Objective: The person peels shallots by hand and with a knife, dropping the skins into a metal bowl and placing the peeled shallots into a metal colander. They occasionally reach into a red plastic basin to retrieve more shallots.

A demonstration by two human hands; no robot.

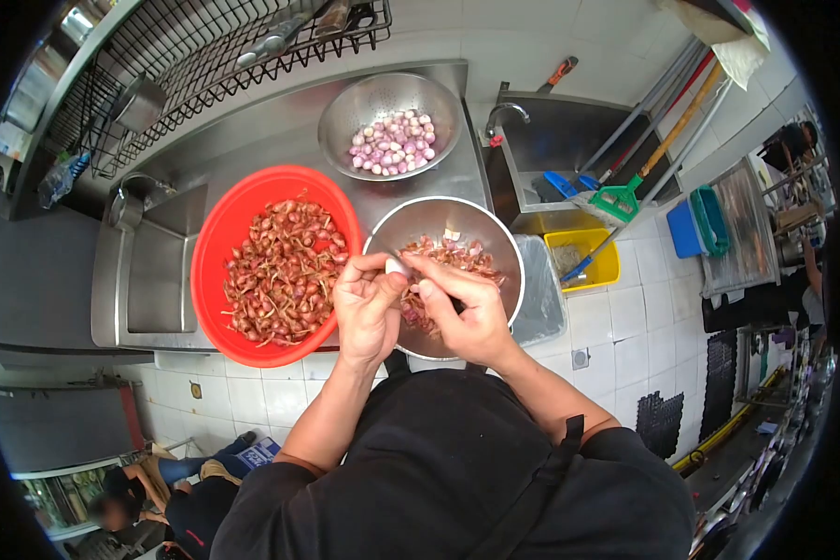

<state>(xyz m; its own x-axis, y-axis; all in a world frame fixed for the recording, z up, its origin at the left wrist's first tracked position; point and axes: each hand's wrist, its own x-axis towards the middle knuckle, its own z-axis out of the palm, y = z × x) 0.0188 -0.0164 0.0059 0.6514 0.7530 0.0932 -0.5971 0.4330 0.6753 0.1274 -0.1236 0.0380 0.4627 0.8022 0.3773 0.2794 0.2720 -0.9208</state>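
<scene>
My left hand (pixel 368 310) pinches a pale peeled shallot (pixel 397 267) between thumb and fingers. Close against it, my right hand (pixel 469 315) has its fingers curled in towards the shallot. Something dark shows under the right palm, perhaps a handle, but I cannot make it out. Both hands are over a steel bowl (pixel 516 250) with reddish-brown skins (pixel 465 258) inside. To the left, a red basin (pixel 211 233) holds a heap of unpeeled shallots (pixel 285 271). Behind the bowl, a steel colander (pixel 341 107) contains peeled pink-and-white shallots (pixel 397 142).
A sink (pixel 163 280) lies left of the basin, under a wire rack (pixel 205 70). A second sink with a tap (pixel 509 112) is at the right, near brooms (pixel 672 131) and a yellow bin (pixel 609 266). Another person (pixel 191 499) is at lower left.
</scene>
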